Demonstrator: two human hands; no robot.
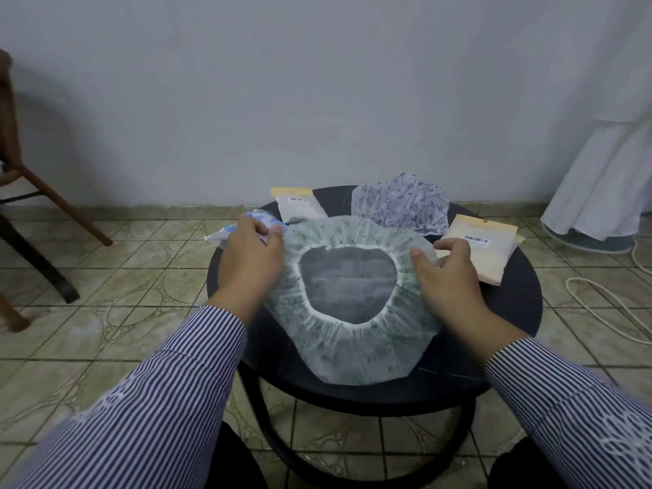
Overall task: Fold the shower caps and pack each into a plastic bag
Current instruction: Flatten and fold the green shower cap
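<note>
A white shower cap with green print point(352, 344) lies spread on the round black table point(511, 312), its elastic opening facing up. My left hand point(252, 257) grips its left rim and my right hand point(448, 273) grips its right rim. A purple-patterned cap point(402, 202) sits crumpled at the back of the table. A blue-patterned cap point(233, 227) pokes out from behind my left hand. One plastic bag with a yellow header point(298, 202) lies at the back, another plastic bag with a barcode label point(483, 245) at the right.
The table stands on a tiled floor point(141, 277) close to a grey wall. A wooden chair point(21, 178) is at the far left. White cloth point(607, 178) hangs at the right over a fan base, with a white cable point(607, 308) on the floor.
</note>
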